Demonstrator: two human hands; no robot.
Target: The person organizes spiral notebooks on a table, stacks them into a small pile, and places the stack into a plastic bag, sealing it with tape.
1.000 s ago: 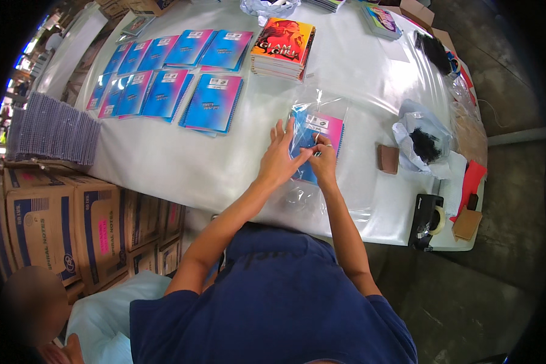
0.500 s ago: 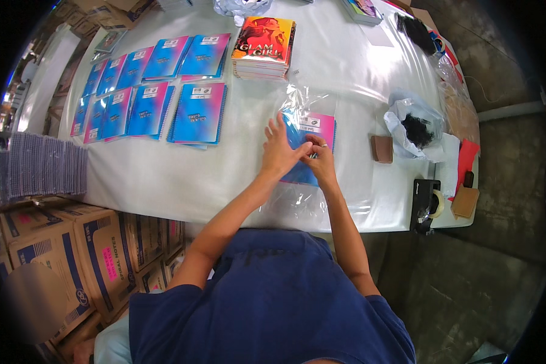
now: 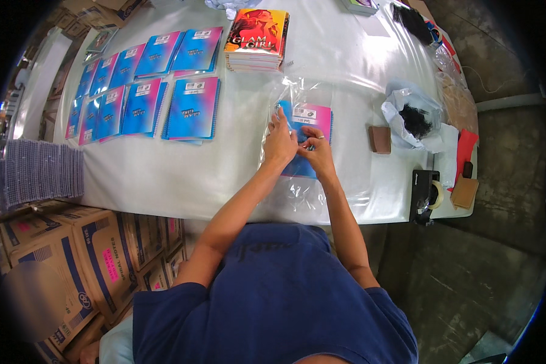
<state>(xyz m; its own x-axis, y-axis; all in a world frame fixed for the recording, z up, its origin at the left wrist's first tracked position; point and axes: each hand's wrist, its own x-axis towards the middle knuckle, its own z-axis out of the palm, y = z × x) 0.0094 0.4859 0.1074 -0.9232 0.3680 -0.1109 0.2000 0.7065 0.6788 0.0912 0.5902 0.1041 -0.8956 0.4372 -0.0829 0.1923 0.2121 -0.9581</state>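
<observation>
A blue-and-pink spiral notebook (image 3: 320, 118) lies on the table in front of me, with clear plastic film (image 3: 297, 194) spread beneath and around it. My left hand (image 3: 281, 142) rests on the notebook's left part, its fingers stretched toward the far edge. Over the middle of the cover, my right hand (image 3: 315, 150) has its fingers bent close to my left thumb, and a ring shows on one of them. Whatever sits between those right fingertips is too small to make out.
Rows of similar notebooks (image 3: 191, 112) lie to the left, beside a stack with a red-and-yellow cover (image 3: 256, 33). Rightward are a brown block (image 3: 380, 139), a plastic bag of black material (image 3: 415, 121) and a tape dispenser (image 3: 424, 197). Cartons (image 3: 100, 255) stand below the table's left edge.
The left fingers, spread before, have drawn closer together on the notebook. My right fingers have shifted slightly over the cover. The whole view has moved a little.
</observation>
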